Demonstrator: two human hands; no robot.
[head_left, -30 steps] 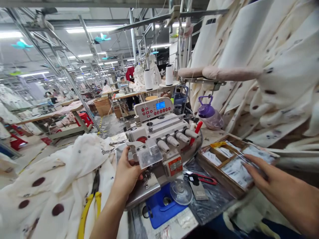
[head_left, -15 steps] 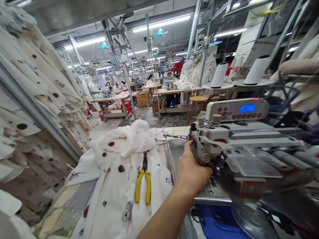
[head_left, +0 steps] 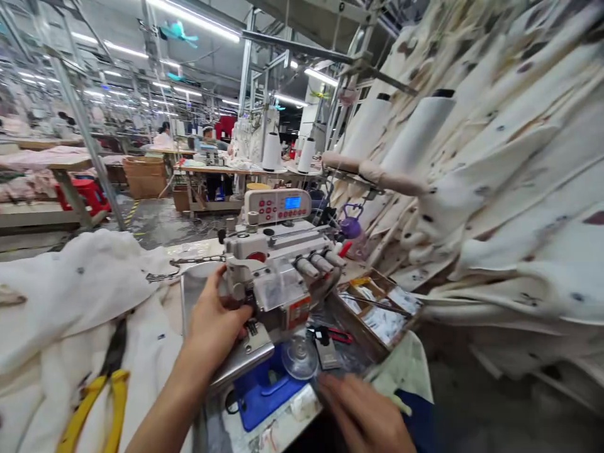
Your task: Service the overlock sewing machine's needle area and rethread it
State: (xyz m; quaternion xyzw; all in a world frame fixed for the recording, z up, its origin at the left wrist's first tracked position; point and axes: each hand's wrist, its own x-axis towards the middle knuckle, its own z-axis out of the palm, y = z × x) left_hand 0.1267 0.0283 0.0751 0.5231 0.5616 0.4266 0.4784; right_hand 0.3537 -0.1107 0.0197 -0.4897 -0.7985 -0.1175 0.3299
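My left hand (head_left: 214, 324) grips the needle end of a white overlock sewing machine (head_left: 278, 251), with its thumb at the front and its other fingers partly hidden against the machine head. My right hand (head_left: 363, 409) is low on the right, smeared by motion, near a clear suction-cup disc (head_left: 300, 357) and a blue plastic piece (head_left: 268, 396). Whether it holds anything is unclear. To the left, yellow-handled pliers (head_left: 108, 384) lie on white spotted plush fabric (head_left: 151, 358).
A divided box (head_left: 377, 308) of small white pieces stands right of the machine. Thread cones (head_left: 415, 138) rise behind it. Spotted garments (head_left: 519, 207) hang along the right. A chain (head_left: 198, 259) lies behind my left hand. Worktables and people are farther back.
The view has swung right, bringing the parts box and hanging garments into sight. My right hand has come into view at the bottom. My left hand is still at the machine head.
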